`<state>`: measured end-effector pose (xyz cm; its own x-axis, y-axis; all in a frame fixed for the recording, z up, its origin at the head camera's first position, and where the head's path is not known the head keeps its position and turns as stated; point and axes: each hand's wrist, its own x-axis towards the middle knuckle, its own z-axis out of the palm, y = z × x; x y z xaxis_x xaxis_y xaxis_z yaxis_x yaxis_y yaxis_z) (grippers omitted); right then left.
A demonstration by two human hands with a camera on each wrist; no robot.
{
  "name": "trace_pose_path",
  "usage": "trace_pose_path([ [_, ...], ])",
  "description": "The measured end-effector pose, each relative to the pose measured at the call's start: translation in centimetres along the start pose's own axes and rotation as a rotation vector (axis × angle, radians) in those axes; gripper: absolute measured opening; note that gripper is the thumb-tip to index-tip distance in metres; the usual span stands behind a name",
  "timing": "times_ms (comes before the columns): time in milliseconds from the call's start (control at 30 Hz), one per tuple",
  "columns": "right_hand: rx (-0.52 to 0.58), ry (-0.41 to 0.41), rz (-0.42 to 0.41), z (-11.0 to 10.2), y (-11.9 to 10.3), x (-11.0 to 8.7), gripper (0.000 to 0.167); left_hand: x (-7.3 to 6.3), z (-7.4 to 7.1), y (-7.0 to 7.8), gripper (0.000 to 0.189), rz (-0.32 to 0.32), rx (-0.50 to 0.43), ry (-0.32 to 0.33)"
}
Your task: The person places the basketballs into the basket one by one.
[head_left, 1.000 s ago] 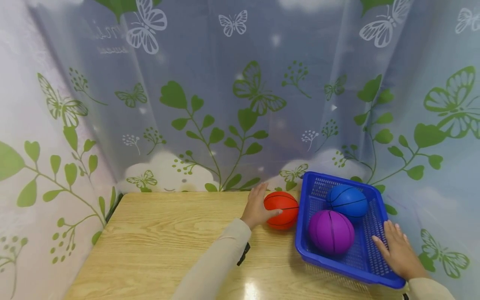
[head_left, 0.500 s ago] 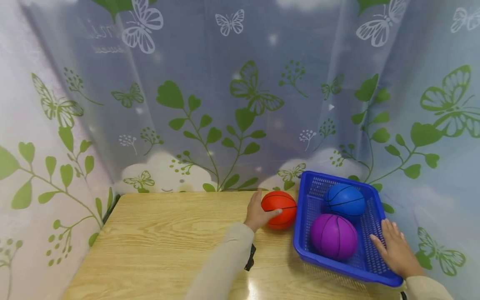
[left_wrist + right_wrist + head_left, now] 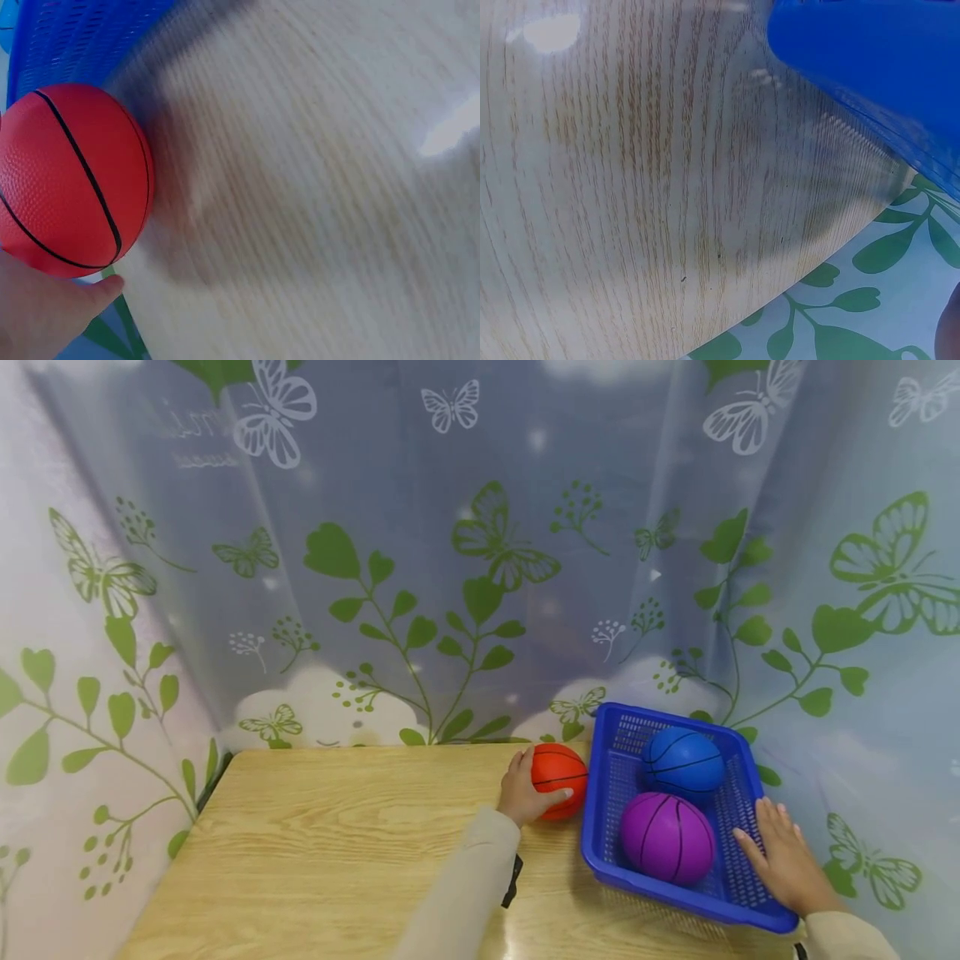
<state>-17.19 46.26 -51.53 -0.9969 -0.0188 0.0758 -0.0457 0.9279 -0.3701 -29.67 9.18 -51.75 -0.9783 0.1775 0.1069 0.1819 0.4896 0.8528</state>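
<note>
My left hand (image 3: 528,792) cups the left side of a small red-orange basketball (image 3: 561,781), its thumb across the front and its fingers toward the back. In the left wrist view, that basketball (image 3: 75,180) stands on the table close by the basket wall, a finger along its edge. To its right is a blue plastic basket (image 3: 660,897). Inside the basket lie a blue basketball (image 3: 684,762) at the back and a purple basketball (image 3: 667,839) in front. Fingers extended, my right hand (image 3: 791,860) rests on the basket's right rim.
A wood-grain table (image 3: 337,843) stretches to the left. Behind it and along both sides hangs a curtain (image 3: 390,610) printed with leaves and butterflies. The basket sits near the table's right edge, beside the curtain.
My left hand has moved in closer around the red-orange basketball. The purple basketball has rolled slightly forward and right inside the basket. My right hand stays at the rim.
</note>
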Motion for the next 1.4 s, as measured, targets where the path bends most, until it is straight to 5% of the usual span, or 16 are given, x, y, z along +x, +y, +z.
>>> trace_pose_path([
  [267, 0.000, 0.021, -0.019, 0.1, 0.0, 0.0, 0.072, -0.9, 1.0, -0.3, 0.092, -0.049, -0.002, 0.180],
  [567, -0.006, 0.014, -0.008, 0.0, -0.2, 0.0, 0.072, -1.1, 1.1, -1.6, 0.099, 0.008, -0.085, 0.093],
  [733, -0.003, 0.007, -0.004, -0.1, -0.3, 0.0, 0.073, -1.1, 1.0, -1.9, 0.096, 0.020, -0.137, 0.125],
  [1033, 0.009, 0.004, -0.006, 0.2, -0.2, -0.1, 0.073, -1.8, 0.5, -1.3, 0.087, -0.017, -0.172, 0.207],
  [1400, 0.011, -0.014, 0.007, 0.2, 0.0, -0.1, 0.075, -1.1, -1.9, 1.4, 0.085, 0.094, -0.205, 0.229],
])
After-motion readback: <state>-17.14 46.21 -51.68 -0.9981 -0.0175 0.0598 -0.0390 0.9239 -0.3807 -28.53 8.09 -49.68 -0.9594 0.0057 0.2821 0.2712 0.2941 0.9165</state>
